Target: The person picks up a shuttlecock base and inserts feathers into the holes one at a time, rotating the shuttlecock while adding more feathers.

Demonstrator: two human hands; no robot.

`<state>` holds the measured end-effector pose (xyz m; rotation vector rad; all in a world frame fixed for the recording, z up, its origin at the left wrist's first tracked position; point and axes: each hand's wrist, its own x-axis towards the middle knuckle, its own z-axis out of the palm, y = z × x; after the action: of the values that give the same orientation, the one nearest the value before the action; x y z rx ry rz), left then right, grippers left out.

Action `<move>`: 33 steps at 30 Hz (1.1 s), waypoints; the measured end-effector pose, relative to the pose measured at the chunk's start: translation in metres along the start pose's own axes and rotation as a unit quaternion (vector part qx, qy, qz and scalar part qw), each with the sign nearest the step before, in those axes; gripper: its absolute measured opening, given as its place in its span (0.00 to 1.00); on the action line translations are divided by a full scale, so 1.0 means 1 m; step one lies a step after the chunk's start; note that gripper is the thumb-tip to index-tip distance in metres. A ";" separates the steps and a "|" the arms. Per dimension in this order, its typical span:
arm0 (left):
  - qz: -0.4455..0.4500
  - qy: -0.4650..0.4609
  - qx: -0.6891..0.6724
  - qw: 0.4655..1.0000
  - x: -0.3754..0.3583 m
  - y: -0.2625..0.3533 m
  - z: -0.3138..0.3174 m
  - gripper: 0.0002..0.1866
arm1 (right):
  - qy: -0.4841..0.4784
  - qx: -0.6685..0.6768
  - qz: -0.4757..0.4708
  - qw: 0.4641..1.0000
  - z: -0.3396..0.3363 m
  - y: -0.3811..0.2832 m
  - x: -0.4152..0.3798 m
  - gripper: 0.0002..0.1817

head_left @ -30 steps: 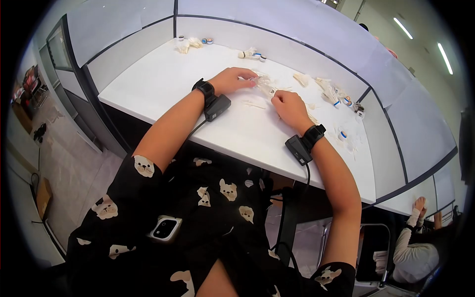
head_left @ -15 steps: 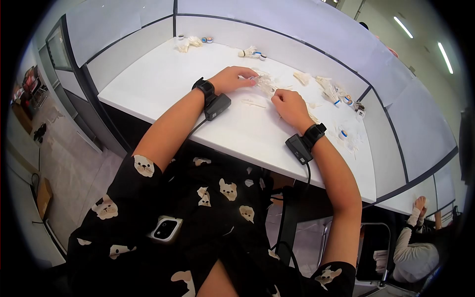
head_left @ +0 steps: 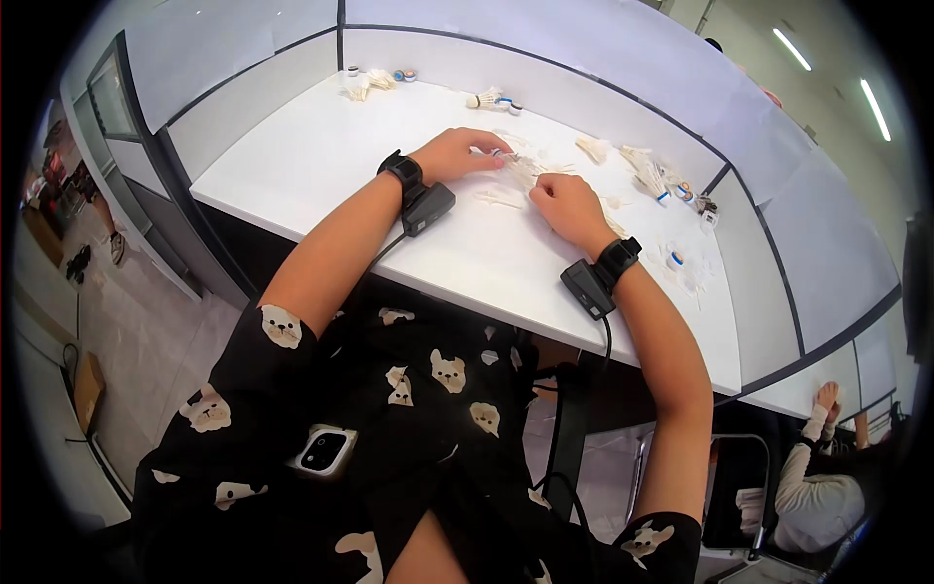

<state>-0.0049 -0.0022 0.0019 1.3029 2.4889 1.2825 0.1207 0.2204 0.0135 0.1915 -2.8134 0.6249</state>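
My left hand (head_left: 457, 154) rests on the white table (head_left: 321, 165) with its fingers pinched on a white feathered shuttlecock (head_left: 518, 167) lying between both hands. My right hand (head_left: 566, 206) is curled just right of it, fingertips touching the same feathers. Loose white feathers (head_left: 499, 199) lie on the table under my hands. Each wrist wears a black band with a small black box and a cable.
More shuttlecocks and feather piles lie along the back wall (head_left: 489, 99), at the far corner (head_left: 370, 83) and at the right (head_left: 650, 173). Small blue-ringed cork bases (head_left: 675, 258) sit right of my right wrist. Another person (head_left: 817, 477) sits at lower right.
Both hands stay at the shuttlecock and shift only slightly. The view has moved a little. A person's feet have come into view on the floor at far left.
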 end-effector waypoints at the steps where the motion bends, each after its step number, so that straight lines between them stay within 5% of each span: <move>1: 0.001 0.001 0.003 1.000 -0.001 0.001 0.000 0.19 | 0.001 0.001 -0.002 1.000 0.001 0.001 0.000 0.15; 33: -0.024 0.004 -0.038 0.999 0.004 -0.005 0.002 0.22 | -0.010 0.009 -0.021 1.000 0.000 0.001 0.002 0.17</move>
<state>-0.0103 0.0001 -0.0016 1.2169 2.4341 1.3615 0.1190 0.2212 0.0132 0.2608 -2.8149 0.6430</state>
